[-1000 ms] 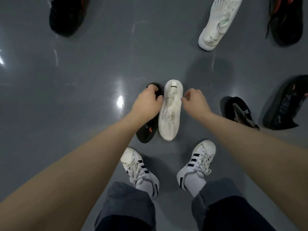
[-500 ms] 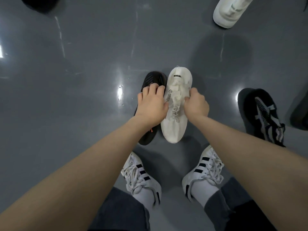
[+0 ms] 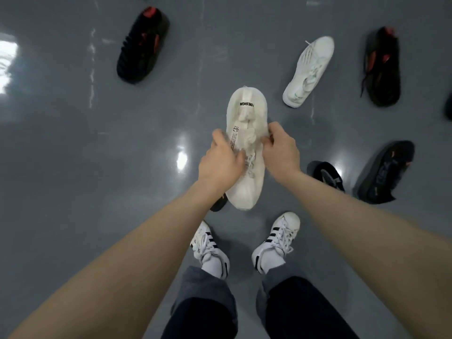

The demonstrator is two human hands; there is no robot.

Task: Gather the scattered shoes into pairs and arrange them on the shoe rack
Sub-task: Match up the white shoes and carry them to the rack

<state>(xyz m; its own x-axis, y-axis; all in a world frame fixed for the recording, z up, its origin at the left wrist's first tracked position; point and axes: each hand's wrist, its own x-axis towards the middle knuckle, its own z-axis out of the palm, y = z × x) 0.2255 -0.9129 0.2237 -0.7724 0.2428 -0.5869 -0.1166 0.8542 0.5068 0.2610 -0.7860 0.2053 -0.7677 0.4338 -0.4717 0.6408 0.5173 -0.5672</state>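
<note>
The setting is an indoor room with a smooth, glossy grey floor (image 3: 73, 167), the poured or coated kind found in a lab, studio or workshop rather than a furnished home. Ceiling lights glare off it in bright patches (image 3: 181, 159), and a larger window-like reflection (image 3: 7, 67) sits at the left edge. Faint straight seams run across the surface (no rug, tile pattern or wood grain shows). Loose sneakers, such as a black and red one (image 3: 143, 45) and a white one (image 3: 309, 69), lie scattered well apart. Nothing visible settles the room's exact type.
</note>
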